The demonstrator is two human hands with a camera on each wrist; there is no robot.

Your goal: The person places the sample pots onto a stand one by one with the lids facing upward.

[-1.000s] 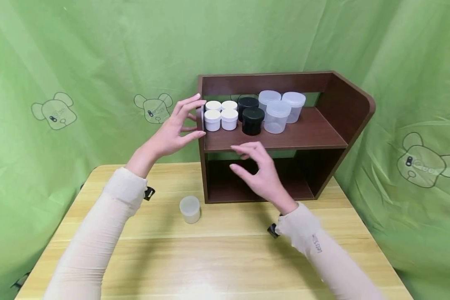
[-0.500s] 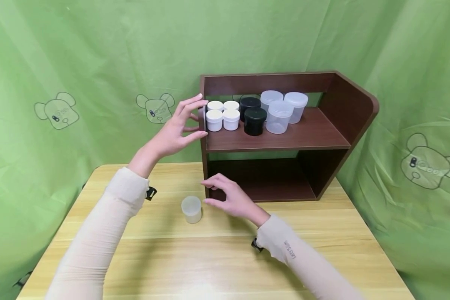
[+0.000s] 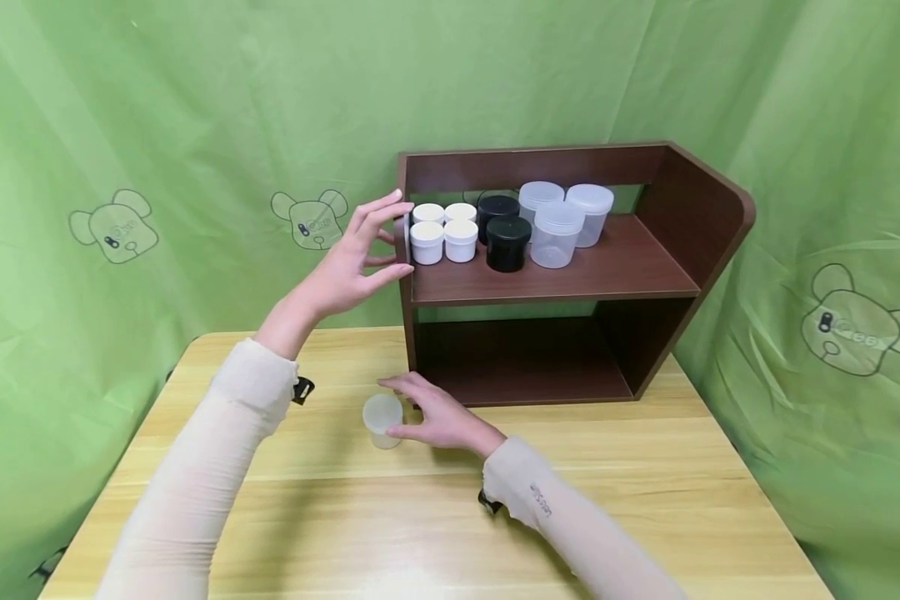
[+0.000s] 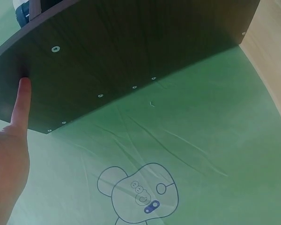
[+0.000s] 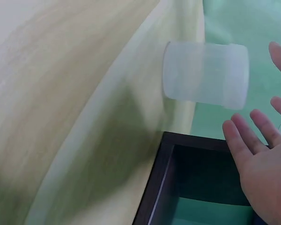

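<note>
Altogether: four white jars (image 3: 444, 232), two black (image 3: 504, 230), four translucent (image 3: 562, 222).

Left hand (image 3: 351, 260) raised with fingers spread; right hand (image 3: 437, 417) low, fingers open and extended.

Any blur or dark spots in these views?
Head: sharp, evenly lit, lower bay of the dark brown wooden shelf shadowed. Right wrist: frosted translucent plastic jar soft, table blurred. Left wrist: sharp, shelf's side panel dark.
</note>
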